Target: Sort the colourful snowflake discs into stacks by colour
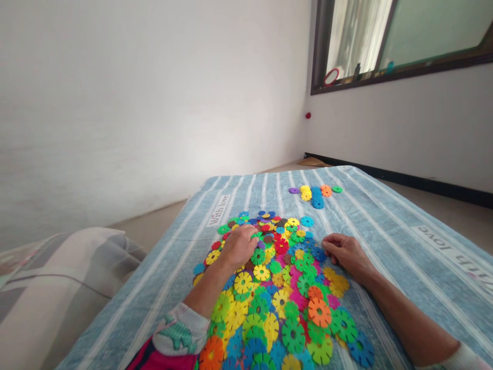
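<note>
A wide heap of colourful plastic snowflake discs, each with a slotted rim and a centre hole, lies on a blue striped cloth. My left hand rests over the heap's far left part, its fingers curled down. Green shows at its fingertips, but whether they grip a disc is hidden. At the heap's right edge is my right hand, thumb and fingers pressed together. Blue discs lie right by its fingertips; anything held between them does not show.
Farther back on the striped cloth sits a small group: a purple disc, yellow discs, blue discs, orange discs and a green disc. A draped grey-and-white fabric is at left. White walls and a window stand beyond.
</note>
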Motion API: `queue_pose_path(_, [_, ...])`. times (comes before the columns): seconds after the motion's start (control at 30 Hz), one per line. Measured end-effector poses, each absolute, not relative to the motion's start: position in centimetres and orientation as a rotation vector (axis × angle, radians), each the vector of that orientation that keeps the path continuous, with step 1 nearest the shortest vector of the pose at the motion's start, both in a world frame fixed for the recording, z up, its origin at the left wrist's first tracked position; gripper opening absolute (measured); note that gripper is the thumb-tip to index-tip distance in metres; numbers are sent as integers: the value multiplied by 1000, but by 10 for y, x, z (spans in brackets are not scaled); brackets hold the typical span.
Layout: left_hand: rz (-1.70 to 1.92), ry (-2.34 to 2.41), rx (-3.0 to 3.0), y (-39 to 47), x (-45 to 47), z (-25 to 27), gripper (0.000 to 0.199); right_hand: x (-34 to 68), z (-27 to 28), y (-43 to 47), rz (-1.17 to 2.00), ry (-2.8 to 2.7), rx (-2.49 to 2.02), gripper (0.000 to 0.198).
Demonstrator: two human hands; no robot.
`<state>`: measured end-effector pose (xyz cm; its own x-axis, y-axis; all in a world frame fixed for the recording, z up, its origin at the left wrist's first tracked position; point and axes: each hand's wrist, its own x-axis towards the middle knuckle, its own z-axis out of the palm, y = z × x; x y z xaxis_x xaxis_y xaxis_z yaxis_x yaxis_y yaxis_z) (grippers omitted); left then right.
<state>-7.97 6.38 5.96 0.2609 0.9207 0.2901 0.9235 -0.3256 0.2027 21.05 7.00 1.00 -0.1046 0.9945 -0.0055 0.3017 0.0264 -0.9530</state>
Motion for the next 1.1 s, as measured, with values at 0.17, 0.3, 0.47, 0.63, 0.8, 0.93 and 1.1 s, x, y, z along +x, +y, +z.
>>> queue_pose_path(0.17, [-344, -1803, -2521, 48, -64, 66, 13, 210, 10, 69, 1115, -1539, -1383, 22])
queue_pose_path(0.3, [-164, -1765, -2546, 31, -48, 73, 13, 211, 9, 68, 1111, -1543, -1392, 21])
queue_pose_path(0.47, [126, -1700, -2631, 14, -35, 81, 12, 211, 9, 68, 1106, -1557, -1387, 20])
queue_pose_path(0.63, [160, -1640, -2686, 3, -31, 89, 12, 210, 11, 67, 1111, -1554, -1400, 21])
queue_pose_path(0.8, [225, -1693, -2679, 11, -41, 100, 16, 209, 11, 67, 1094, -1558, -1406, 22])
queue_pose_path(0.93, [21, -1780, -2571, 25, -52, 98, 18, 210, 11, 68, 1076, -1580, -1411, 21])
queue_pose_path(1.1, [139, -1774, -2615, 23, -46, 89, 23, 210, 10, 70, 1077, -1575, -1403, 21])
